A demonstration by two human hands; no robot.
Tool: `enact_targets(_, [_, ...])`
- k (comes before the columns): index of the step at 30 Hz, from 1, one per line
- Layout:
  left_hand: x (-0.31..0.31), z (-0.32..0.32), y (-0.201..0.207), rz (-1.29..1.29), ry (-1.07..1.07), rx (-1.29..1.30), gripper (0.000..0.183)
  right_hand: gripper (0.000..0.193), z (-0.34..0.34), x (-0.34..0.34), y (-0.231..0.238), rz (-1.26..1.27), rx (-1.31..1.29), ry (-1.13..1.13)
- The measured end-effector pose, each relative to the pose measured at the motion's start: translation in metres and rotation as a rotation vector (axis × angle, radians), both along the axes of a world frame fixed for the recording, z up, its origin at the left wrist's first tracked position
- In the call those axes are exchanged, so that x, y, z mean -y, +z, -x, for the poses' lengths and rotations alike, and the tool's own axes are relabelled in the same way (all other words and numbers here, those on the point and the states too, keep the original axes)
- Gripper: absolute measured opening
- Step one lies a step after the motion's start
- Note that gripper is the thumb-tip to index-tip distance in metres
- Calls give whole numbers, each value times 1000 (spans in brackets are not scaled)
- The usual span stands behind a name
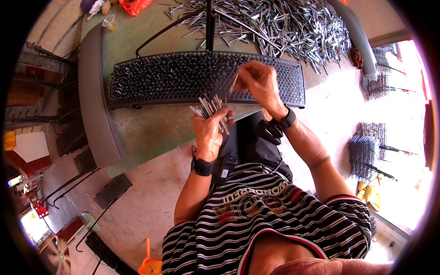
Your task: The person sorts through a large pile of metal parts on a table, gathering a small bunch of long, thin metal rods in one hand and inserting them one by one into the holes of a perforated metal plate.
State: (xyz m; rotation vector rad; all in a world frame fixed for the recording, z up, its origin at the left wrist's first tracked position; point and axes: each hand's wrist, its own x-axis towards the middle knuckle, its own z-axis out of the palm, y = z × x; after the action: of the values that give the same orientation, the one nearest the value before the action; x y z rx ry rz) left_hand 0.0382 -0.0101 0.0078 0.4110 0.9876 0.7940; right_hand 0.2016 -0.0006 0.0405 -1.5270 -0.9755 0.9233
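My left hand is closed around a loose bunch of slim silvery metal pieces, their ends fanning out past the thumb. Just above the tray, my right hand pinches one slim metal piece, slightly blurred. Under it lies a long black perforated tray with rows of round holes. Many upright pieces fill the holes on its left and middle, while the holes at its right end show bare. The exact kind of the metal pieces cannot be made out.
A big heap of metal pieces covers the far right of the green table. A black metal frame rises behind the tray. A grey curved panel borders the left edge, near a plastic cup. Wire racks stand right.
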Motion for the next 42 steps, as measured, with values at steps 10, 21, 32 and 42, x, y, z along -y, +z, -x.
enact_targets(10, [1,5,2,11,64,11,22,7,4,-16,-20,-213,445,-60])
enact_targets(21, [-1,7,1,-1,31,34,24,14,6,0,1,9,541,248])
enact_targets(32, [1,6,-3,3,39,24,23,10,11,-8,-11,-240,309,-111])
enact_targets(42, [2,7,2,18,68,23,16,8,0,-12,-27,-355,967,89])
